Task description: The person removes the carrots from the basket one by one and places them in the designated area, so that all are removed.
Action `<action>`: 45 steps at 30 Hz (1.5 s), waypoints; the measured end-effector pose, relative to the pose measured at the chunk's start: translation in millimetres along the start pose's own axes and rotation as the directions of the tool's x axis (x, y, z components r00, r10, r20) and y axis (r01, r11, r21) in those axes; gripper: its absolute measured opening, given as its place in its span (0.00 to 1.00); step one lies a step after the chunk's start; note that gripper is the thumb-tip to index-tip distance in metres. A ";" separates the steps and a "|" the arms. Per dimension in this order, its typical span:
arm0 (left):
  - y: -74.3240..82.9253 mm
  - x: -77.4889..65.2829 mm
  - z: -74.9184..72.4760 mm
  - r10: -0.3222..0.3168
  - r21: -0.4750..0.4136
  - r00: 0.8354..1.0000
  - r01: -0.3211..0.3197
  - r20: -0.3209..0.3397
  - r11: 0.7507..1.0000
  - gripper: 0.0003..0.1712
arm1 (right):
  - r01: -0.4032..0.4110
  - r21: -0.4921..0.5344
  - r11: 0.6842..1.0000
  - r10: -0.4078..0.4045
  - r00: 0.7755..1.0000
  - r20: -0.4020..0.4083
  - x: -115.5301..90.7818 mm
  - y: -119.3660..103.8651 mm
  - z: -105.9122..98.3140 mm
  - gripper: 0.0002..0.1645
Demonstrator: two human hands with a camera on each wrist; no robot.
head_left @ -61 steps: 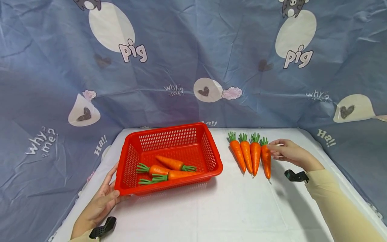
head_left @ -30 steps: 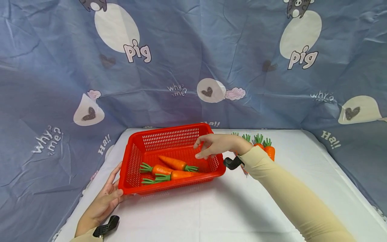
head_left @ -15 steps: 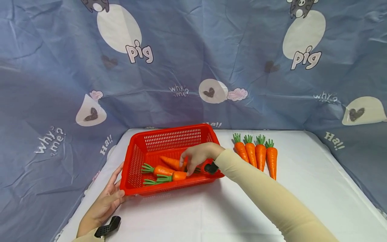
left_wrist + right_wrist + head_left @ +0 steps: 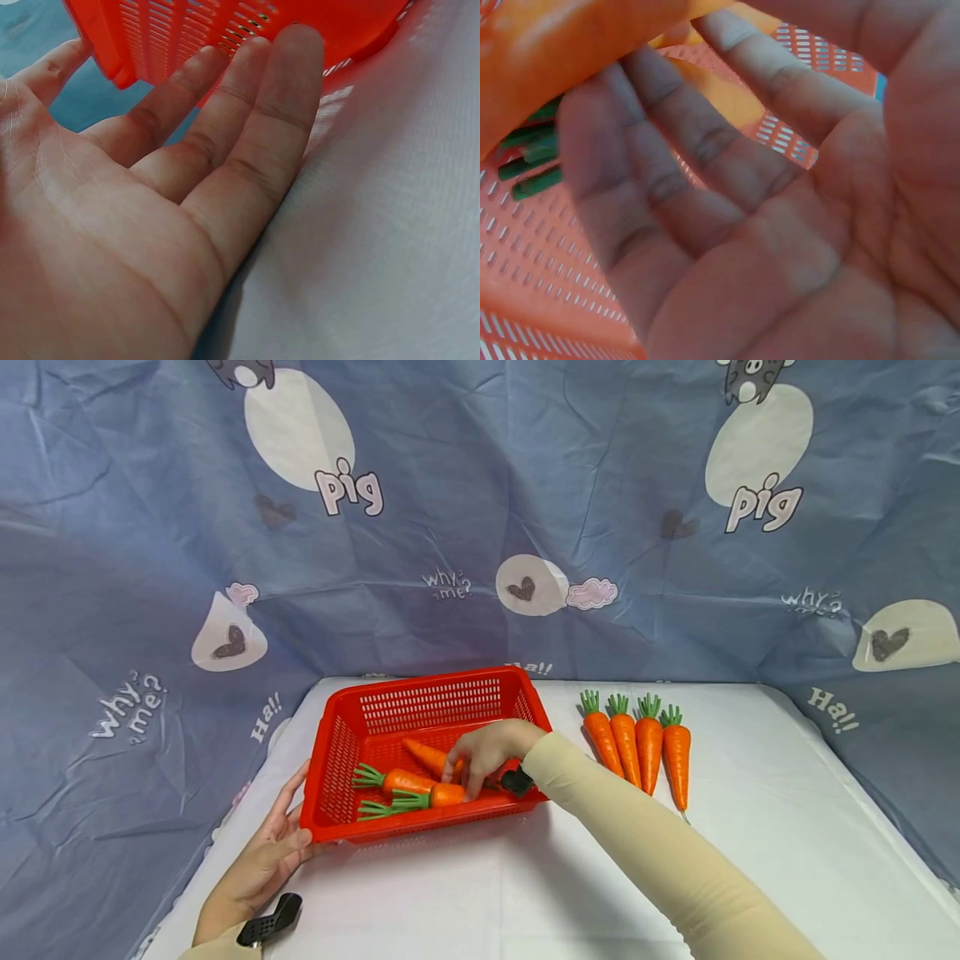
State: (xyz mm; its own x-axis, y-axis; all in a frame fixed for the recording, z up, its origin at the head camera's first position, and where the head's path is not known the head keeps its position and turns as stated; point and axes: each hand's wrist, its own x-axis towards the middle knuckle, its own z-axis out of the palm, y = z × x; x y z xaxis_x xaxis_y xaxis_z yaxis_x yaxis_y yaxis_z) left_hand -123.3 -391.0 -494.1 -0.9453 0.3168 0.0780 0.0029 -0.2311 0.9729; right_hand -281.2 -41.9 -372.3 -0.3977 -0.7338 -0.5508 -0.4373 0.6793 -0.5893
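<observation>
A red slotted plastic basket [image 4: 322, 777] holds several orange carrots with green tops. My right hand [image 4: 487, 756] reaches down into it and grips the front carrot [image 4: 444, 795], thumb at its near side. In the right wrist view, the fingertips curl under a carrot [image 4: 547, 56], with green stems [image 4: 536, 142] behind. A back carrot [image 4: 426, 755] lies partly behind the fingers, and a left carrot [image 4: 405, 781] lies between these two. My left hand [image 4: 262, 860] rests at the basket's front left corner, its straight fingers touching the slotted wall in the left wrist view.
On the white tablecloth [image 4: 420, 902], right of the basket, several carrots [image 4: 648, 747] lie side by side with green tops pointing away. A blue printed curtain [image 4: 405, 635] hangs behind and beside the table.
My right hand has moved left from the rightmost carrot on the table, come over the basket and lowered to the front carrot inside. The left hand has stayed at the basket.
</observation>
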 end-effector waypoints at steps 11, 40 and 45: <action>1.1 -0.7 1.1 -0.019 0.016 0.999 0.019 -0.026 1.000 0.54 | -0.040 -0.049 0.998 0.041 0.999 0.002 3.5 -2.5 2.6 0.27; 0.7 -1.1 1.1 -0.021 -0.003 1.000 0.021 -0.018 1.000 0.54 | -0.050 -0.090 0.995 0.033 0.983 -0.182 0.9 -1.7 -1.4 0.28; -0.2 -0.8 0.0 -0.016 -0.008 1.000 0.016 -0.009 1.000 0.54 | -0.039 -0.033 0.999 0.032 0.980 -0.197 -3.9 -0.4 -6.5 0.29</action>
State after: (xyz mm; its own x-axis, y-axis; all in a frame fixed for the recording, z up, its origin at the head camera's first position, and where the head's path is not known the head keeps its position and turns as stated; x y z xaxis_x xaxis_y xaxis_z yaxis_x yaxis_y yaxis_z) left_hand -122.5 -391.2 -494.4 -0.9481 0.3122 0.0605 -0.0147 -0.2332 0.9723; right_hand -284.7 -39.4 -366.1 -0.5624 -0.6988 -0.4420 -0.4478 0.7068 -0.5476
